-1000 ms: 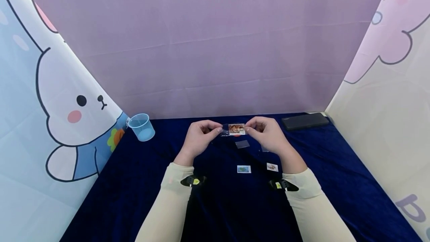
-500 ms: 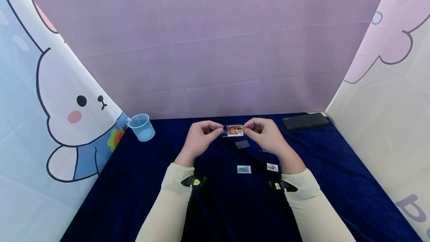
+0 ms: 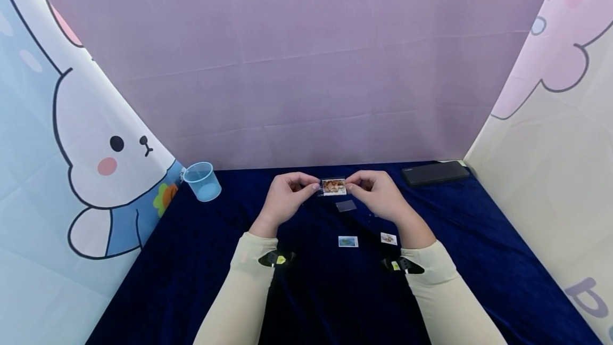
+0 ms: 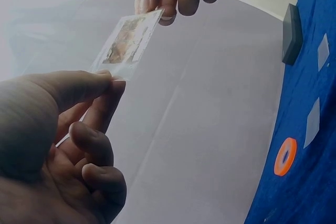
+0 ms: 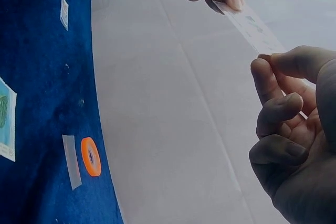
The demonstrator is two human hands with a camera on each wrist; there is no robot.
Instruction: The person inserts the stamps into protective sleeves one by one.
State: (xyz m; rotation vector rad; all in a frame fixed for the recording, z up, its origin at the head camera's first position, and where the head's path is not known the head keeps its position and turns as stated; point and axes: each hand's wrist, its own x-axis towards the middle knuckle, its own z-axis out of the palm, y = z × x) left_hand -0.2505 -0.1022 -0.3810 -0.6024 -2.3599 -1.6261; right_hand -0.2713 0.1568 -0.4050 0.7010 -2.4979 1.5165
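Above the table, both hands hold a brown-pictured stamp [image 3: 333, 187] in a clear plastic sleeve [image 4: 124, 71]. My left hand [image 3: 283, 197] pinches the sleeve's left end between thumb and index finger. At the opposite end, the thumb and index finger of my right hand [image 3: 381, 196] grip the edge. The right wrist view has the sleeve's pale back turned to it. Below the hands, a clear rectangular sleeve [image 3: 346, 206] lies on the cloth. Nearer to me lie a blue-green stamp [image 3: 348, 241] and a small white-edged stamp [image 3: 388, 238].
A dark blue cloth [image 3: 316, 292] covers the table. Back left stands a light blue cup [image 3: 203, 184]; back right lies a black phone [image 3: 436, 173]. An orange tape roll [image 5: 86, 153] shows in both wrist views. Printed fabric panels flank the table, and a mauve curtain [image 3: 306, 68] hangs behind.
The stamp has shifted a little to the left, closer to my left fingertips. My right hand has come slightly left and down with it; my left hand has barely moved.
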